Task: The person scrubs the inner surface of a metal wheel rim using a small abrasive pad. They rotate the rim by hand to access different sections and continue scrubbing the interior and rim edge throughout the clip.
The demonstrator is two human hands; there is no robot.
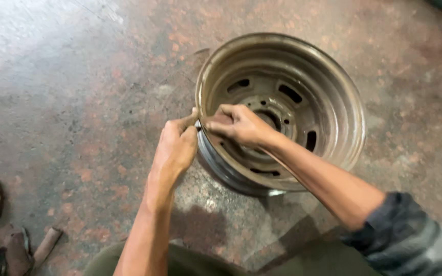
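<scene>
We see a rusty steel wheel rim point(303, 92) lying tilted on the stained concrete floor point(78, 102), its open bowl spreading away beyond our two hands, which meet at its near-left edge. Our left hand point(176, 148) is closed over that edge from outside. Just beside it, our right hand point(241, 125) presses a small brown abrasive sheet point(215, 121) flat against the lip, fingers curled over it.

rusty brown steel wheel rim point(328, 102), speckled grey-and-reddish floor point(78, 92), dark grey striped sleeve point(410, 230).
</scene>
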